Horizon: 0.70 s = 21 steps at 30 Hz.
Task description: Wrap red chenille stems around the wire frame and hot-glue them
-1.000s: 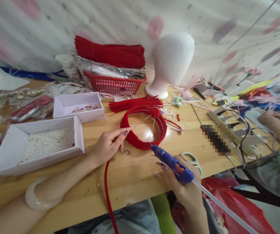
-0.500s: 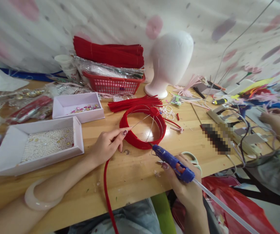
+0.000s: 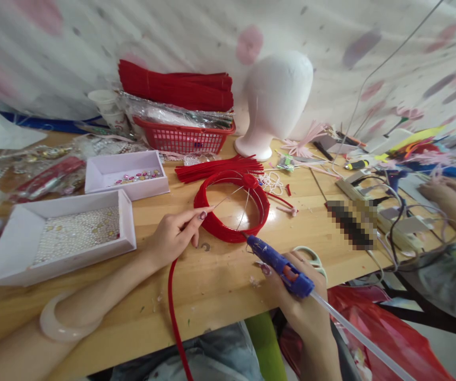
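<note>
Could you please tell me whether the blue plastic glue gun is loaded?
Loaded: a long translucent glue stick protrudes from the rear of the blue glue gun in the right hand.

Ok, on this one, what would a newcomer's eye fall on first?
Probably the white mannequin head, upright at the back of the wooden table, just right of the red plastic basket heaped with red strips. Next comes the red ring mid-table, with the left hand pinching at its left edge. The blue glue gun, gripped in the right hand, points at its near edge.
</note>
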Each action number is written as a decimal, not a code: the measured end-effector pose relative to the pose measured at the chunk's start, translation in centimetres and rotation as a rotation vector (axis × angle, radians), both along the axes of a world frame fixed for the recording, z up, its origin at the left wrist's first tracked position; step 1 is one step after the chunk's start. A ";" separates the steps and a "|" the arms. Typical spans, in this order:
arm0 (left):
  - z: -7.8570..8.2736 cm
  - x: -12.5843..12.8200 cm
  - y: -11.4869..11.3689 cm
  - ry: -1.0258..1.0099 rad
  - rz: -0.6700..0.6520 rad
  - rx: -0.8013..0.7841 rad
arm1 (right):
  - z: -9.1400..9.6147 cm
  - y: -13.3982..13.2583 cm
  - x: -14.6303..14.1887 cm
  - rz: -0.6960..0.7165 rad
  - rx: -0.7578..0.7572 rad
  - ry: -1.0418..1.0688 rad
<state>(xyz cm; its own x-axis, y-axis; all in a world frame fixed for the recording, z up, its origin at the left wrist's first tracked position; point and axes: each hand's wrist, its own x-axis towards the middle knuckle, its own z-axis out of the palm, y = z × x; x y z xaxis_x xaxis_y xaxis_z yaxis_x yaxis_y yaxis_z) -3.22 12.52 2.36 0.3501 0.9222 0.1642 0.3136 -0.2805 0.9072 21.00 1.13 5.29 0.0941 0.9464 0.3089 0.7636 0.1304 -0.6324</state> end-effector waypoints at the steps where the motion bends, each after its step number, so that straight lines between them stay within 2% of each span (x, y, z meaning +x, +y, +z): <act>1: 0.0 0.0 0.0 0.000 -0.001 -0.001 | 0.0 0.0 0.0 0.001 -0.009 0.005; 8: 0.1 0.0 0.0 0.010 -0.002 0.008 | -0.2 -0.8 0.3 0.000 -0.072 0.047; 10: 0.3 0.0 0.0 0.008 0.000 0.019 | -0.4 -1.1 1.3 -0.082 -0.050 0.119; 13: 0.4 0.0 0.0 -0.005 0.004 0.033 | -0.4 -0.7 4.6 -0.424 -0.038 0.177; 15: 0.4 0.0 0.0 -0.023 0.006 0.022 | -0.2 0.3 7.6 -0.630 -0.089 0.098; 18: 0.4 0.3 -0.1 -0.067 0.050 -0.005 | -0.3 2.8 11.4 -0.626 -0.131 -0.044; 21: 0.4 0.4 -0.1 -0.100 0.112 -0.009 | -0.7 5.2 12.9 -0.601 -0.102 -0.051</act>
<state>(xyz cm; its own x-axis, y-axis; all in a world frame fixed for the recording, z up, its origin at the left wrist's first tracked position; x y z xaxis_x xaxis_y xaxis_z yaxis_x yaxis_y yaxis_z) -2.83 12.39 2.73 0.2274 0.9562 0.1845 0.2500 -0.2404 0.9379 33.94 6.31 4.61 0.6085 0.7570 0.2380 0.7143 -0.3919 -0.5799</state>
